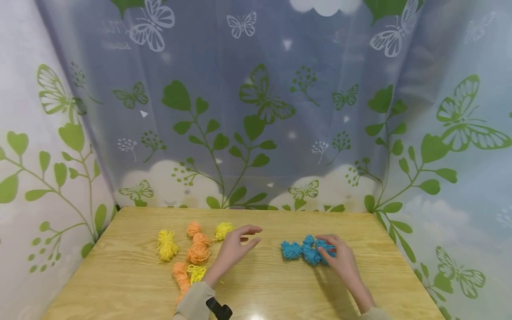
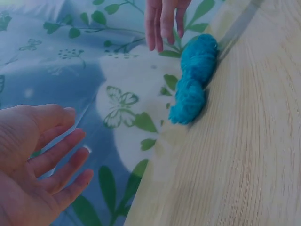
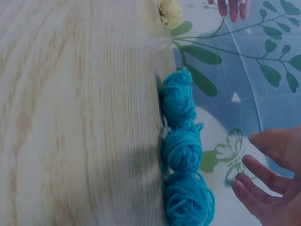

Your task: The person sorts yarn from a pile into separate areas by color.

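Observation:
Bundles of blue yarn lie in a cluster on the right half of the table. My right hand is over the right end of this cluster, its fingers overlapping the rightmost bundle in the head view. In the right wrist view, the fingers of that hand are loosely bent and apart from the blue yarn. My left hand hovers near the table's middle, fingers spread and holding nothing. Close beside it lies a yellow yarn ball. The left wrist view shows the left hand with relaxed fingers.
Left of the left hand lie orange yarn bundles, another orange bundle nearer the front, and yellow bundles. A second yellow one is partly hidden by the left arm. Behind the wooden table hangs a printed curtain.

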The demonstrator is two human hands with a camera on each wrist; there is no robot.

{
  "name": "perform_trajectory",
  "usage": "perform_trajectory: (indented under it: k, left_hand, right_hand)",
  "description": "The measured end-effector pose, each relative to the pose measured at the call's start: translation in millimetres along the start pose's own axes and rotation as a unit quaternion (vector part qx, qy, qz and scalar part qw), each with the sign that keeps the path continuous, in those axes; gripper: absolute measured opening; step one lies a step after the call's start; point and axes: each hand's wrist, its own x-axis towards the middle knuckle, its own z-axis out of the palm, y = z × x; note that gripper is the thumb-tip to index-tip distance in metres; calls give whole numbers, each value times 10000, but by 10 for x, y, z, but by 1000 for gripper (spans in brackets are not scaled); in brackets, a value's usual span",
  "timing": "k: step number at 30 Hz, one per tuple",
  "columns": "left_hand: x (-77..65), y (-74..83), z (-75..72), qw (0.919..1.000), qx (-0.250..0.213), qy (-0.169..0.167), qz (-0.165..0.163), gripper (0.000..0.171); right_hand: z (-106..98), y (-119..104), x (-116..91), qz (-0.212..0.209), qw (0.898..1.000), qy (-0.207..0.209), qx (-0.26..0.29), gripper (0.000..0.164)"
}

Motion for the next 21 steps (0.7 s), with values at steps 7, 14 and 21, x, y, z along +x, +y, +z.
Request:
perform_trajectory:
  k: [7, 14, 21]
  left_hand:
    - [-170, -74, -239, 9992, -108, 261, -279, 26]
    - [-370, -152, -478, 9964, -134, 525, -648, 27]
    - [-527, -247, -658, 9924, -128, 742, -973, 27]
  right_hand:
    - [64, -59, -6, 82, 9997, -193, 132, 33]
    - [148, -158, -29, 176, 9990, -304, 270, 34]
    - [250, -282, -57, 103, 9992, -321, 218, 33]
